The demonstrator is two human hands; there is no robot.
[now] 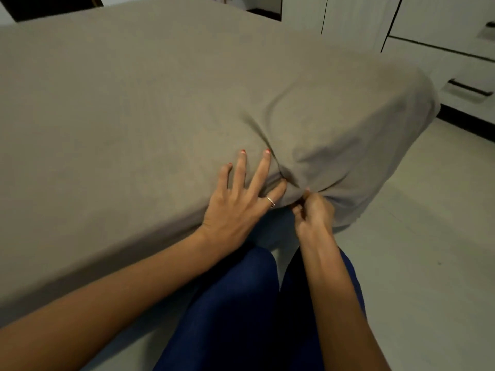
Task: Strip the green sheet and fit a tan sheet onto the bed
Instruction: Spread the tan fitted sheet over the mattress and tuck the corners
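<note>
A tan sheet (150,97) covers the whole top of the bed and wraps its near right corner (380,135). My left hand (238,202) lies flat on the sheet at the near edge, fingers spread and straight. Just to its right, my right hand (312,210) pinches a gathered fold of the tan sheet at the side of the mattress, and creases fan out from that grip. No green sheet is in view.
White drawers with dark handles (466,88) stand at the back right, close to the bed corner. Pale floor (417,263) runs along the right side. My legs in blue trousers (241,311) are right against the bed's near edge.
</note>
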